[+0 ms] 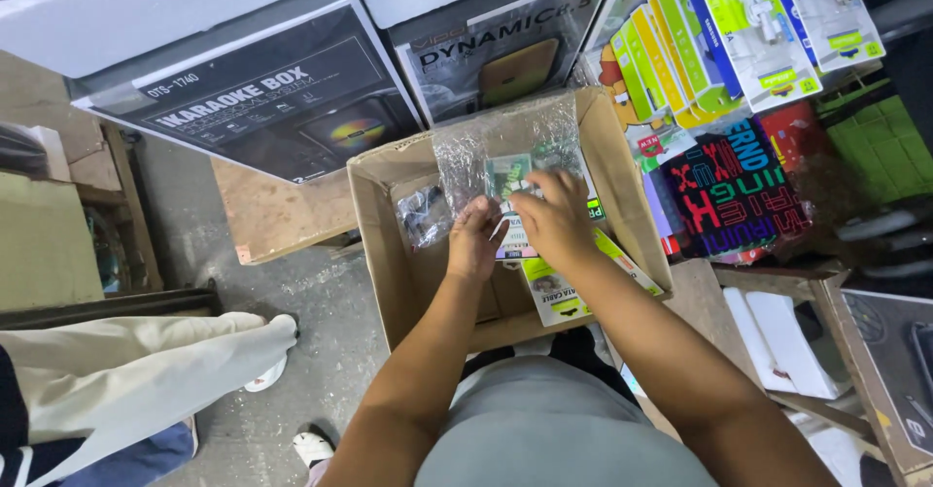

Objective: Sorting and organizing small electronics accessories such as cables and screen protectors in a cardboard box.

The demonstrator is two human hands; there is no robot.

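Note:
Both my hands reach into an open cardboard box (pixel 377 217) resting on my lap. My left hand (pixel 474 240) and my right hand (pixel 556 217) together grip a clear plastic bag (pixel 486 147) with a small green and white packet (pixel 507 174) inside it. The bag stands up above my fingers. More flat packets (pixel 559 297), white and yellow-green, lie in the box under my right wrist. A crumpled clear wrapper with something dark in it (pixel 424 217) sits at the box's left side.
Two big dark printed cartons (pixel 282 98) stand behind the box. Boxed cables in green and white packs (pixel 739 20) and a dark bright-lettered pack (pixel 729 195) crowd the right. Another person's pale-trousered leg (pixel 146 370) and sandalled foot rest on the grey floor at left.

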